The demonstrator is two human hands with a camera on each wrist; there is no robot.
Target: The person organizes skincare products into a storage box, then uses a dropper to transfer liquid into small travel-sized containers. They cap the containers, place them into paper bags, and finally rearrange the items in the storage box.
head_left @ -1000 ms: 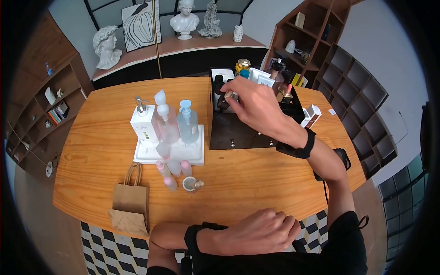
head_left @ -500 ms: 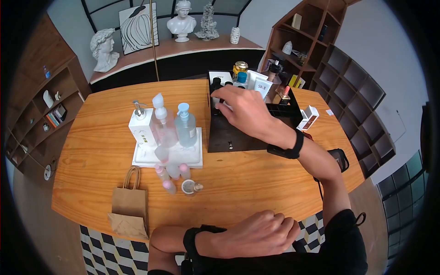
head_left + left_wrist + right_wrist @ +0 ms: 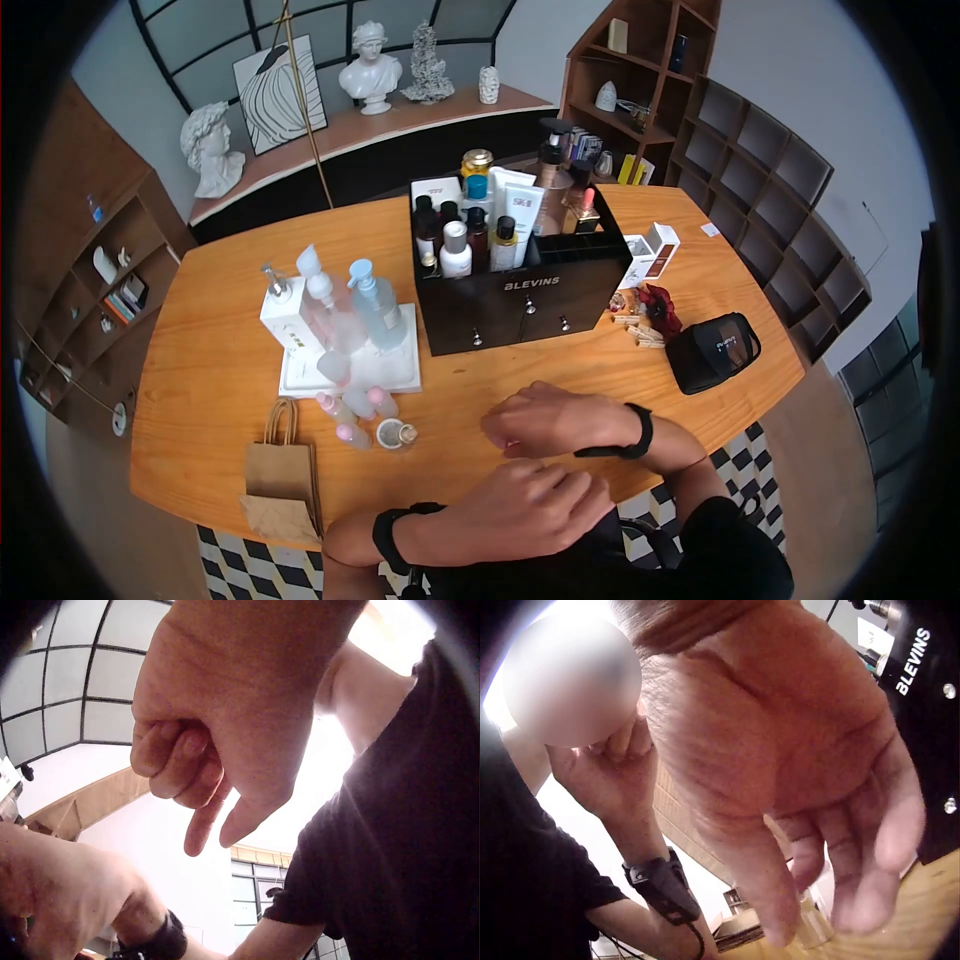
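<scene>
My right hand (image 3: 550, 420) is over the front of the table, its fingers loosely bent and holding nothing. In the right wrist view, a gap shows between its thumb and fingers, with a small clear bottle (image 3: 814, 922) behind. My left hand (image 3: 525, 507) hangs idle at the table's front edge. Three of its fingers curl in while index finger and thumb point down, empty, in the left wrist view. Beyond both hands stands a black cosmetics organizer (image 3: 470, 300) packed with upright bottles and tubes. A white bottle (image 3: 456, 258) and a dark-capped bottle (image 3: 503, 247) stand at its front.
Left of the organizer, a white tray (image 3: 405, 375) bears several pump bottles. Small pink-capped bottles (image 3: 352, 434) and an open little jar (image 3: 390, 433) stand before it. A paper bag (image 3: 280, 480) is front left; a black case (image 3: 712, 353) and red flower (image 3: 657, 308) lie right.
My right hand has left the small bottles at the organizer's front left and drawn back toward me, next to my left hand. The left hand has barely moved. The head view has shifted.
</scene>
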